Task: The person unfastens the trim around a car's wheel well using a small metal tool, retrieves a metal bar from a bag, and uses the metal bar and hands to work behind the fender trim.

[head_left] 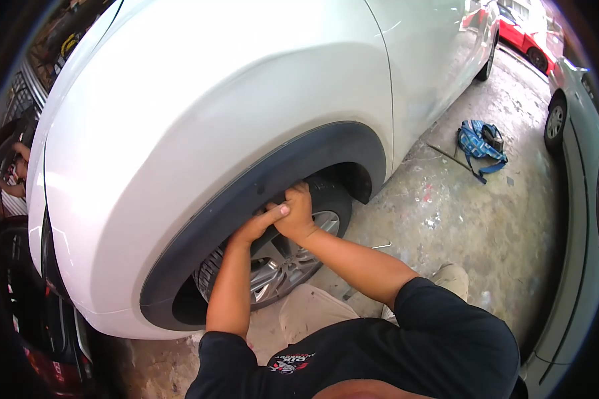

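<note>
A dark plastic wheel arch trim (246, 179) curves over the front wheel of a white car (246, 80). Both of my hands are close together at the trim's lower edge, above the tire (331, 199). My left hand (258, 224) is closed at the edge, its thumb pointing toward the other hand and its fingers mostly hidden under the trim. Just to the right, my right hand (298, 211) is curled against the same edge, fingertips out of sight. Below my wrists shows the silver alloy wheel rim (289, 266).
A blue backpack (479, 143) lies on the concrete floor (439, 219), with a thin dark rod (448, 157) beside it. A bent metal rod (382, 246) is near my right forearm. Another car (582, 153) stands at right, a red car (522, 40) farther back.
</note>
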The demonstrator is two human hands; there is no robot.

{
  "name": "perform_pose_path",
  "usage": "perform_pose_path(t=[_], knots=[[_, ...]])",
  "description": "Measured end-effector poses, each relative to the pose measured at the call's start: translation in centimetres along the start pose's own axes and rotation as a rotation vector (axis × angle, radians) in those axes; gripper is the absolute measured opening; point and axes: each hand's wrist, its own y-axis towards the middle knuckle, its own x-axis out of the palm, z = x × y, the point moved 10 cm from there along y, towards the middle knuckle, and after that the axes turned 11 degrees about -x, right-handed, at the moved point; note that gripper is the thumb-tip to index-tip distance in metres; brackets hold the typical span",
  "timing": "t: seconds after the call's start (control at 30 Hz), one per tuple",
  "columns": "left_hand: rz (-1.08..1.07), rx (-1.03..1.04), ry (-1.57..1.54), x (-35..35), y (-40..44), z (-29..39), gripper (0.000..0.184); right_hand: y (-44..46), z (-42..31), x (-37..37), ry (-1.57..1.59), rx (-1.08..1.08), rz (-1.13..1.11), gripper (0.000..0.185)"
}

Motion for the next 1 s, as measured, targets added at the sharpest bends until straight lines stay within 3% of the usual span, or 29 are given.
perform_pose_path(t=[0.1, 0.43, 0.5, 0.6, 0.67, 0.73, 0.8, 0.87, 1.0], knots=[[0.092, -0.039, 0.048, -1.2, 0.5, -1.0, 0.061, -0.1, 1.0, 0.9, 0.085, -0.004, 0.026, 0.027], [0.058, -0.059, 0.066, -0.2, -0.3, -0.4, 0.060, 0.2, -0.8, -0.7, 0.086, 0.026, 0.023, 0.021], [0.109, 0.016, 0.016, -0.5, -0.3, 0.0, 0.058, 0.7, -0.8, -0.6, 0.116, 0.001, 0.045, 0.020], [0.199, -0.051, 0.063, -1.9, -0.3, -1.3, 0.055, 0.2, 0.2, 0.2, 0.115, 0.007, 0.030, 0.019], [0.129, -0.122, 0.017, -2.0, 0.0, -2.9, 0.053, -1.9, 2.3, 0.9, 0.127, 0.203, -0.094, 0.021], [0.062, -0.173, -0.022, -1.1, 0.2, -3.0, 0.051, -2.9, 1.0, -1.5, 0.112, 0.190, -0.094, 0.024], [-0.054, -0.141, -0.088, 1.6, -0.5, 0.2, 0.044, -6.4, 2.3, -1.6, 0.048, 0.331, -0.262, 0.029], [-0.048, -0.189, -0.001, 2.0, -0.1, 0.6, 0.038, -8.5, 3.1, -2.1, 0.037, 0.356, -0.322, 0.033], [-0.026, -0.086, 0.141, 2.2, 0.1, 2.8, 0.029, -11.5, 3.4, -3.1, 0.110, 0.443, -0.396, 0.036]])
